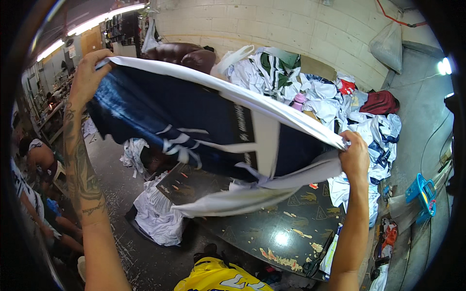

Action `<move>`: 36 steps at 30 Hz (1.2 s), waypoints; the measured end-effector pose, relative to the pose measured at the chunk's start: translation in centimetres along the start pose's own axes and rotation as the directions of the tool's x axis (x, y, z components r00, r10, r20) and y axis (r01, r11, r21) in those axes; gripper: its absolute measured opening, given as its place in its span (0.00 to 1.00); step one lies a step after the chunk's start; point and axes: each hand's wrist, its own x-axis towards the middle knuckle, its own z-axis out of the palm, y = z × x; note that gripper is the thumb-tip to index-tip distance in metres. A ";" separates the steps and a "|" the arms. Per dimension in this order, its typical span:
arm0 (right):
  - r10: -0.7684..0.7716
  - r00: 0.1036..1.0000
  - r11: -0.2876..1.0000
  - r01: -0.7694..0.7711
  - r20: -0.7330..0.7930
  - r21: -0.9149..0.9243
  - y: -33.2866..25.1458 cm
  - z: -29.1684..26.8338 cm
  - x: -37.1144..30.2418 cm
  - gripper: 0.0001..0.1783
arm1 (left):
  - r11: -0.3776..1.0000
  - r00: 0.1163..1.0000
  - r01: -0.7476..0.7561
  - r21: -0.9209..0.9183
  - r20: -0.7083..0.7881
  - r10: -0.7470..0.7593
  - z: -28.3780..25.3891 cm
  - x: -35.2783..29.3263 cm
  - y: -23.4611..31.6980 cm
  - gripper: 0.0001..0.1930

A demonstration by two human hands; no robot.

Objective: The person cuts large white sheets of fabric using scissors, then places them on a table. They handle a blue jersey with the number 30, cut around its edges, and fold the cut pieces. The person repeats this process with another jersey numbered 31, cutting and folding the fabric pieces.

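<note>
spanning left hand [90, 70] and right hand [355, 153], navy fabric [182, 106] bears pale lettering [241, 127].

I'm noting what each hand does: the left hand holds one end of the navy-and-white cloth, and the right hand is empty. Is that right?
Not quite: the right hand isn't empty. The head view shows it gripping the other end of the navy-and-white cloth; the left hand does hold one end.

Black scissors [311, 267] lie on the scuffed dark table [264, 234].

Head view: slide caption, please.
Left hand and right hand hold up navy-and-white cloth over a worn dark table near piled fabric.
</note>
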 end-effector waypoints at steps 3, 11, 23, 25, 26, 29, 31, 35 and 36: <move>0.027 0.998 1.000 -0.028 0.053 0.014 0.7 1.4 -0.6 0.17 | 0.994 0.986 0.071 0.086 -0.158 -0.056 -2.5 -2.2 -5.0 0.15; -0.150 0.987 0.988 0.149 0.063 0.026 14.1 -3.4 -4.8 0.15 | 0.761 0.712 0.585 0.280 -0.627 -0.316 -10.1 -16.4 -25.4 0.17; -0.156 0.930 0.828 -0.060 0.332 0.557 4.9 23.8 -5.6 0.47 | 0.943 0.838 0.314 0.107 0.437 -0.328 43.4 -37.8 -8.7 0.36; 0.028 0.841 0.995 -0.076 0.540 0.068 2.8 24.8 -15.4 0.44 | 0.991 0.797 0.126 0.043 0.591 -0.126 43.2 -41.1 -4.9 0.35; 0.064 0.780 0.997 -0.073 0.622 -0.010 2.6 24.6 -20.3 0.44 | 0.971 0.716 0.196 0.140 0.656 -0.239 42.1 -42.0 -4.4 0.36; 0.333 0.554 0.918 -0.374 0.763 -0.129 1.6 20.4 -32.7 0.46 | 0.828 0.596 0.528 0.188 0.613 -0.519 38.5 -41.7 -6.3 0.36; 0.398 0.417 0.883 -0.417 0.817 -0.217 -0.8 15.9 -37.4 0.47 | 0.658 0.411 0.387 0.646 0.518 -0.750 37.6 -40.0 -7.8 0.36; 0.381 0.332 0.848 -0.497 0.863 -0.184 -6.9 12.4 -39.2 0.47 | 0.982 0.672 0.187 -0.001 0.729 -0.127 42.4 -35.9 -7.1 0.40; 0.362 0.361 0.838 -0.530 0.859 -0.131 -7.9 13.4 -38.9 0.47 | 0.993 0.625 0.113 -0.015 0.779 -0.060 45.1 -34.9 -6.1 0.42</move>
